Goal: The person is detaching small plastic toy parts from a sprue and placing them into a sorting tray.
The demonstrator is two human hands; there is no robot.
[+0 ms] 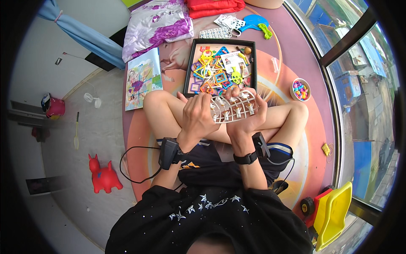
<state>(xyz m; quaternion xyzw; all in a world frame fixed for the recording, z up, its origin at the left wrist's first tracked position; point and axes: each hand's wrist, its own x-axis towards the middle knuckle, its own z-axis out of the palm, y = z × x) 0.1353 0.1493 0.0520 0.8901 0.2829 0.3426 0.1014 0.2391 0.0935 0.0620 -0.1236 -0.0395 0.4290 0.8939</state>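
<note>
Above my crossed legs, both hands hold a white plastic lattice rack [223, 120] with small white figures [238, 111] set in its cells. My left hand [197, 116] grips the rack's left end, fingers bent over its edge. The right end rests against the palm of my right hand [249, 122], whose fingers curl round the far edge. Just beyond the rack lies a black-rimmed tray [189, 67] with colourful plastic shapes [207, 67] and a printed paper card [235, 62] in it. My fingers hide part of the rack and the near side of the tray.
An open picture book [144, 78] lies left of the tray. Behind it are another white lattice [215, 33], playing cards [228, 21] and a blue plastic piece [253, 23]. To the right stand a bowl of colourful bits [300, 90] and a yellow toy truck [334, 216] by the window.
</note>
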